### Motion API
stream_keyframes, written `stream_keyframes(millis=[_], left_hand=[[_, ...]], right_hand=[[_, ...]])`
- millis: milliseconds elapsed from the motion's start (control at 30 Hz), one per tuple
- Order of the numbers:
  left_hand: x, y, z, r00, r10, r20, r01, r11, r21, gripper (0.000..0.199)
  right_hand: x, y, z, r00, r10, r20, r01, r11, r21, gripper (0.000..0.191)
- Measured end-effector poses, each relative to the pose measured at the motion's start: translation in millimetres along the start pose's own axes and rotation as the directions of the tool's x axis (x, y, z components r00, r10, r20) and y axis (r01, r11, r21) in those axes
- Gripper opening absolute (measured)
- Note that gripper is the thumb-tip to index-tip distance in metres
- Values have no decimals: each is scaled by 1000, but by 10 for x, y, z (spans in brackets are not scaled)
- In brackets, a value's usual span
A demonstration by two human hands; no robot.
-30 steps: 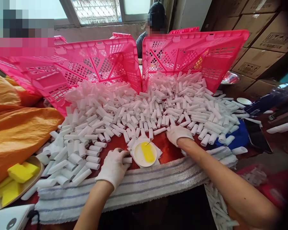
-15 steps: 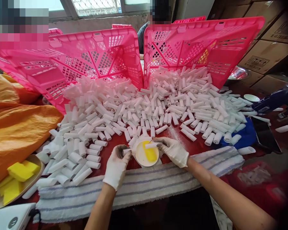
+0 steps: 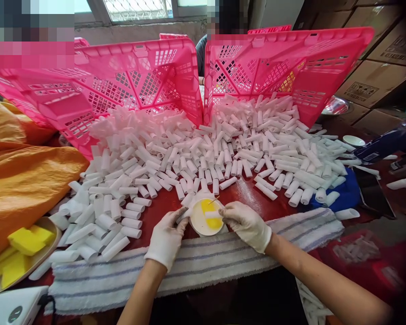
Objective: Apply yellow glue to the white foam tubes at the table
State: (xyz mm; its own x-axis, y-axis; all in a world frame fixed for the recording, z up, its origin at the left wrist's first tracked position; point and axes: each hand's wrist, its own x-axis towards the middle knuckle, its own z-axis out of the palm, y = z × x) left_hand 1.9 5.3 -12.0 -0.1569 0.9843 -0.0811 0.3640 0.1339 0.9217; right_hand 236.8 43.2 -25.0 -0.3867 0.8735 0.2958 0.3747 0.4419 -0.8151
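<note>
My gloved left hand [image 3: 166,235] is closed around a short white tube [image 3: 184,216], its end near the left rim of a small white dish [image 3: 196,222]. In the dish lies a yellow sponge piece [image 3: 214,223]. My gloved right hand [image 3: 247,224] pinches another white tube [image 3: 212,214] over the sponge; I cannot tell whether they touch. A thin brown stick [image 3: 214,199] shows at the dish's far rim, apart from the right fingertips. Loose white tubes [image 3: 203,149] are heaped beyond both hands.
Two pink baskets [image 3: 135,85] tip toward the heap. A striped towel [image 3: 223,262] runs along the front edge. At left are yellow sponges [image 3: 27,241] in a tray and an orange sack [image 3: 27,180]. Cartons [image 3: 363,85] stand at right; a person is partly visible behind the baskets.
My right hand has moved slightly right and down with its tube, and the stick now shows apart from its fingers. My left hand has shifted slightly right.
</note>
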Motion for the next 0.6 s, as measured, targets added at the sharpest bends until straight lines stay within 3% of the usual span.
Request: stream_keyframes(millis=[67, 200, 267, 400, 533, 600], left_hand=[[3, 11, -9, 1000, 4, 10, -4, 1000, 24, 36], [8, 21, -12, 1000, -25, 14, 25, 999, 24, 36], [6, 19, -8, 999, -39, 16, 38, 999, 11, 36], [-20, 44, -10, 999, -52, 3, 52, 999, 13, 34], [-75, 124, -22, 997, -64, -32, 63, 998, -6, 35], [-107, 172, -28, 996, -78, -38, 77, 996, -36, 36]], right_hand=[[-21, -30, -3, 1000, 5, -5, -5, 999, -33, 21], [-51, -65, 53, 977, 212, -2, -212, 975, 64, 32], [-74, -41, 97, 983, 183, -26, -180, 980, 82, 24], [-132, 10, 118, 996, 12, -87, -11, 1000, 18, 14], [-170, -1, 83, 995, 94, -41, -96, 994, -53, 30], [-178, -12, 80, 996, 77, -42, -79, 995, -63, 23]])
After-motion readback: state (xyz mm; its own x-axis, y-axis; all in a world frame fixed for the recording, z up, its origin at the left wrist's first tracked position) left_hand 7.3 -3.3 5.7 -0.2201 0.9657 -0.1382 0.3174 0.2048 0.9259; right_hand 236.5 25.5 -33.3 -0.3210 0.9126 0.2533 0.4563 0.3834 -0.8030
